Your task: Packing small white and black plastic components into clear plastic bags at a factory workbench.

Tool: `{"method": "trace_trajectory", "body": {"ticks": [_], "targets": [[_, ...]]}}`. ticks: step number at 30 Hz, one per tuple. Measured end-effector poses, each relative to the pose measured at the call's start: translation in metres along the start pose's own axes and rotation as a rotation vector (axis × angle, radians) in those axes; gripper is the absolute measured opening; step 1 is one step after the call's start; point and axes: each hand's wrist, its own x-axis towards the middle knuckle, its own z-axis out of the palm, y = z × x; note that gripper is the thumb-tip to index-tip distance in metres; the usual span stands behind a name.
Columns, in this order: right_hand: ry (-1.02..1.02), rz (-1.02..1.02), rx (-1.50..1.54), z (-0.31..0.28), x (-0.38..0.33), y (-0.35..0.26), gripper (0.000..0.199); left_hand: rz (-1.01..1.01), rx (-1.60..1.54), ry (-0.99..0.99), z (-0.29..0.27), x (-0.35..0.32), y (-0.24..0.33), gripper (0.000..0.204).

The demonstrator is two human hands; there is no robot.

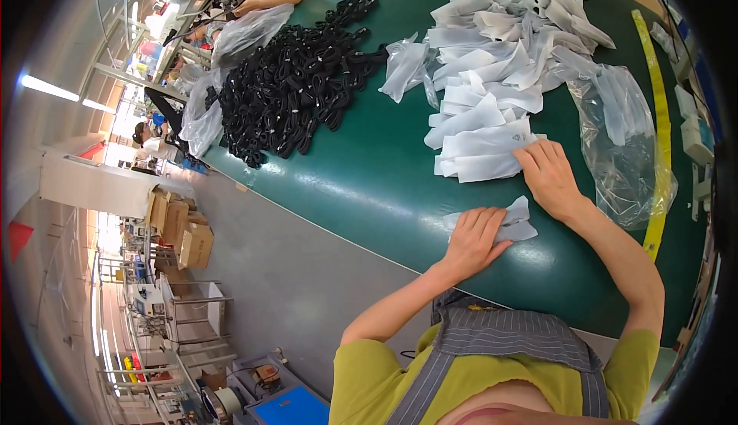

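One bag [523, 230] is held beneath the left grip [474, 240], while the white pile [478, 150], its pieces lying crosswise just left of the nearer right grip [550, 177], is touched by fingers whose closure cannot be told.

Green tabletop [354, 186] spans much of my view, edge bowed by lens. Past it I get smooth grey floor [269, 279]. Cardboard boxes [196, 242] piled at left, beside white block-like panel [92, 185]. Lower left, white-panelled metal stand [217, 310]; blue flat surface [290, 408] near bottom edge. Small red flag-like piece [21, 239] at left rim. Tube lights [50, 88] lit, upper left. Bright glare [108, 233] behind boxes; window or lamp, I can't tell.
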Motion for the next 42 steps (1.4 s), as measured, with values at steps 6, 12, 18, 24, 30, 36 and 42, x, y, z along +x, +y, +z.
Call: {"method": "trace_trajectory", "body": {"ticks": [6,12,18,24,30,36,42], "targets": [[-0.055,0.176,0.338,-0.019,-0.025,-0.037,0.032,0.077,0.018,-0.020,-0.003,-0.003,-0.003,0.055],[-0.392,0.234,0.642,-0.008,-0.022,-0.037,0.021,0.134,0.195,-0.039,-0.014,0.000,-0.010,0.053],[-0.259,0.146,0.466,0.002,0.005,-0.028,0.022,0.043,0.001,-0.134,-0.005,-0.006,-0.016,0.064],[-0.262,0.027,-0.037,0.032,0.012,-0.028,0.020,0.058,0.079,-0.171,-0.019,0.002,-0.011,0.074],[-0.610,0.109,0.569,-0.010,0.008,-0.022,0.025,0.075,0.123,-0.207,-0.025,0.009,-0.019,0.075],[-0.175,0.141,0.256,0.001,0.004,0.001,0.031,0.060,0.034,-0.209,-0.013,0.003,-0.014,0.074],[-0.211,0.250,0.431,0.008,0.002,0.016,0.046,0.135,-0.137,-0.278,-0.012,0.003,0.017,0.092]]}}
